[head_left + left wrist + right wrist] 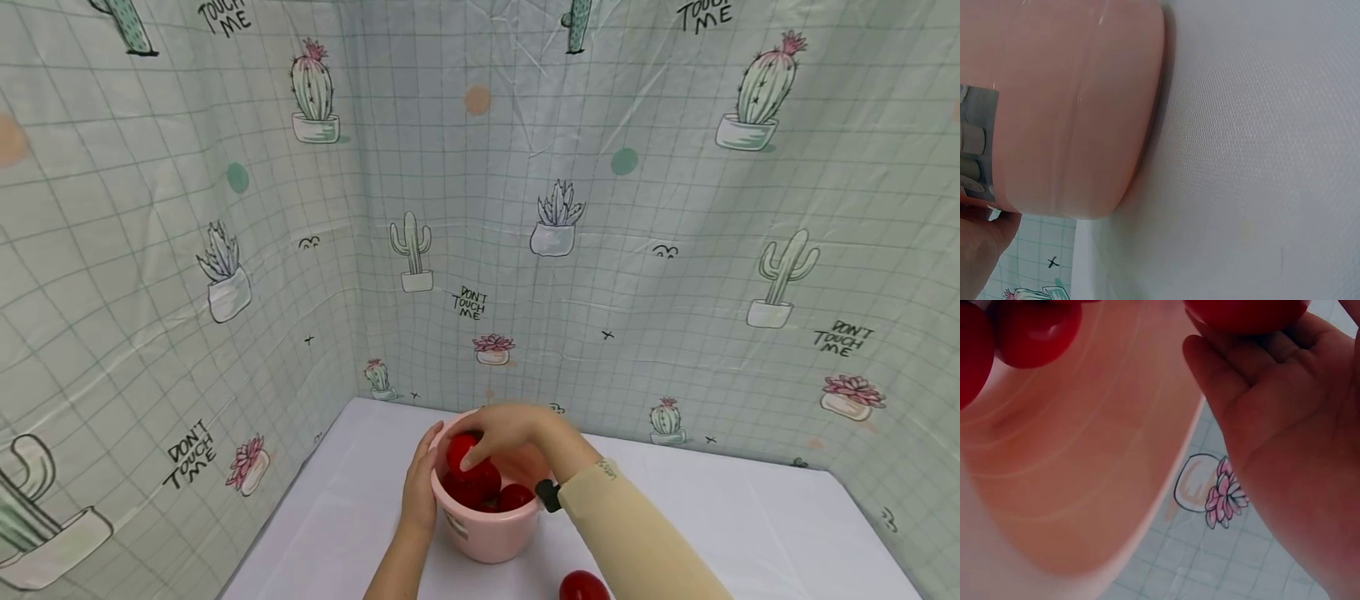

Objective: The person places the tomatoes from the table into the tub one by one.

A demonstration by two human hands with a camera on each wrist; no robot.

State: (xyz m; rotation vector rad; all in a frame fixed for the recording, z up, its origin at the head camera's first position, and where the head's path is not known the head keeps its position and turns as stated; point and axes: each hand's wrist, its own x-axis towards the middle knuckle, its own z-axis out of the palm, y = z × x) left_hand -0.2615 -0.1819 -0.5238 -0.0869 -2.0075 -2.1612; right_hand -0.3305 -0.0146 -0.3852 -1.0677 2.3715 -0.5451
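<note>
A pink plastic bucket (491,533) stands on the white table with several glossy red tomatoes (515,497) inside it. My right hand (510,427) reaches over the rim and grips one red tomato (463,454) at the bucket's left inner side. From the right wrist view, that tomato (1247,314) lies against the fingers of the right hand (1297,419). My left hand (420,490) rests along the outside of the bucket's left wall, its fingers reaching up toward the rim. In the left wrist view only part of the left hand (982,247) shows beside the bucket.
Another red tomato (583,586) lies on the white table (345,492), in front of the bucket and close to the right forearm. A black bucket-handle joint or strap piece (548,495) shows by the right wrist. Cactus-printed sheeting (480,267) hangs behind and to the left.
</note>
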